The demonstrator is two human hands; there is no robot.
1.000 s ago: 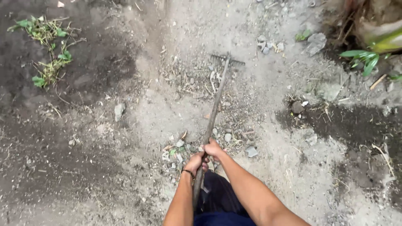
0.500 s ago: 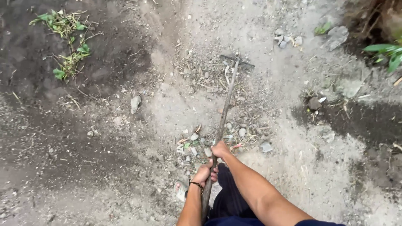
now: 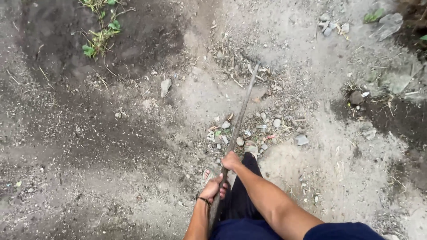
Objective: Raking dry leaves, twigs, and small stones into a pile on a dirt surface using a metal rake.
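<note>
I hold a long wooden rake handle [image 3: 242,111] with both hands. My right hand [image 3: 231,160] grips it higher along the shaft; my left hand [image 3: 212,188], with a dark wristband, grips it lower, close to my body. The handle runs up and to the right toward a blurred rake head [image 3: 257,67] that sits in a scatter of dry twigs and debris [image 3: 235,60]. A small heap of pebbles and litter [image 3: 249,133] lies beside the shaft, just beyond my right hand. My dark trousers [image 3: 242,200] and a foot [image 3: 207,174] show below.
Sandy, pale ground lies in the middle, with darker damp soil [image 3: 58,89] to the left and right. Green weeds [image 3: 100,35] grow at the top left. Grey stones [image 3: 387,24] and a flat rock [image 3: 165,86] lie around.
The rake head has been pulled toward me through the debris and is blurred with motion. My view has shifted, so the weeds and stones have slid right and up.
</note>
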